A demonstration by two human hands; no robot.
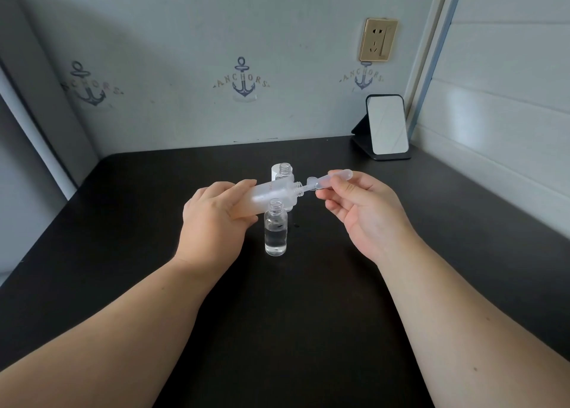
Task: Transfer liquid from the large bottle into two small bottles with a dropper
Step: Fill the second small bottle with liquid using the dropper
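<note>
My left hand (pixel 212 214) grips the large frosted bottle (pixel 271 193) and holds it tipped almost level above the table, its open neck pointing right. My right hand (pixel 361 207) pinches the clear plastic dropper (pixel 327 181) by its bulb, and the dropper's thin tip sits in the large bottle's mouth. One small clear bottle (pixel 275 233) stands upright and uncapped in front, about half full of clear liquid. A second small bottle (pixel 285 173) stands uncapped behind the large one, mostly hidden by it.
The black table (pixel 277 315) meets a wall with anchor prints at the back. A small mirror on a black stand (pixel 387 127) sits at the back right corner. A white paneled wall runs along the right edge. A tiny wet spot (pixel 296 225) lies beside the front bottle.
</note>
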